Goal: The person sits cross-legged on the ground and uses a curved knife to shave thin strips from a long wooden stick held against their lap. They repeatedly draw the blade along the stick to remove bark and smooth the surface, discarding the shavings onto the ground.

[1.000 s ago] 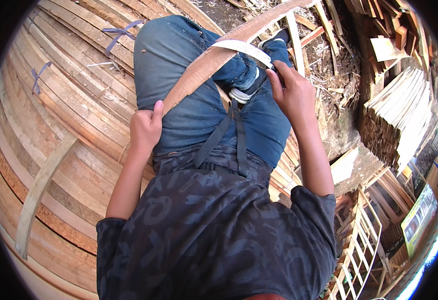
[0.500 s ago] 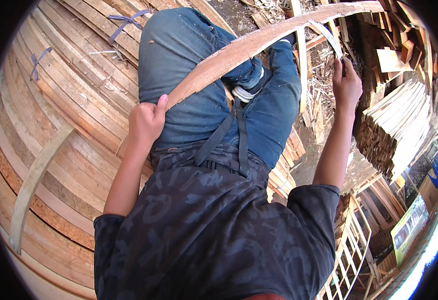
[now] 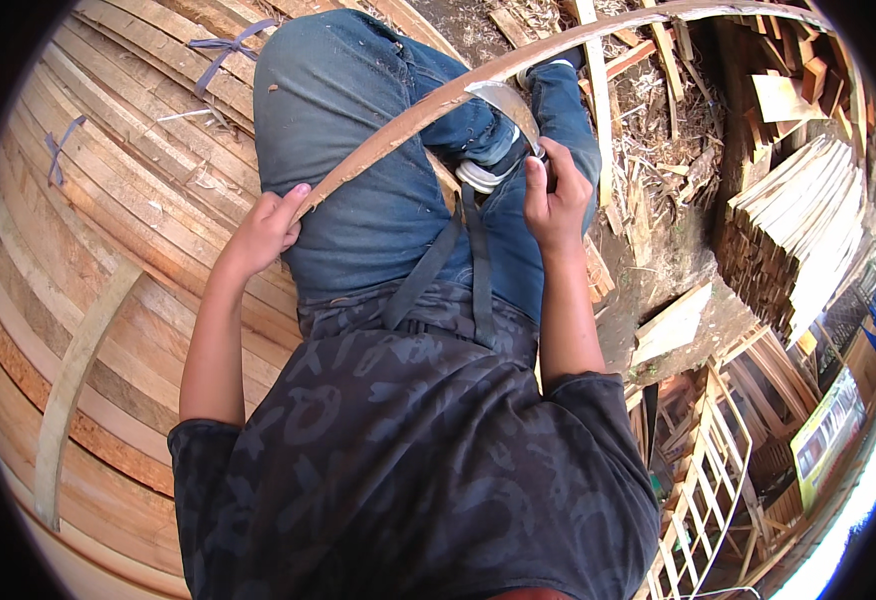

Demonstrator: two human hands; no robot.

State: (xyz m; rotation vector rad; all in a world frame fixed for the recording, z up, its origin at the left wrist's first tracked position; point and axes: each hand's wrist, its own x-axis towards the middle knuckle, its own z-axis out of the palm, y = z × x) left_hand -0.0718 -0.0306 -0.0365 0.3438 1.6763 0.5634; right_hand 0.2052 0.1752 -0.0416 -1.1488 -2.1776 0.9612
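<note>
A long, rough-edged wooden strip (image 3: 403, 128) slants from my left hand across my jeans to the far right. My left hand (image 3: 264, 232) grips its near end, thumb along the wood. In my right hand (image 3: 558, 200) is a sickle (image 3: 514, 106), its handle mostly hidden by my fingers. The curved blade reaches up and left, with its tip at the strip's lower edge near mid-length; whether it touches the wood I cannot tell. The strip now shows a narrow edge toward me.
Long boards (image 3: 148, 200) lie side by side on the left, with blue ties (image 3: 228, 50) around some. Shavings and scraps (image 3: 693, 165) cover the ground ahead right. A stack of cut wood (image 3: 803, 225) stands at right, near a wooden lattice frame (image 3: 703, 480).
My right hand has come left and nearer with the sickle, from the strip's far part to its middle. The strip has turned from its broad face to its edge.
</note>
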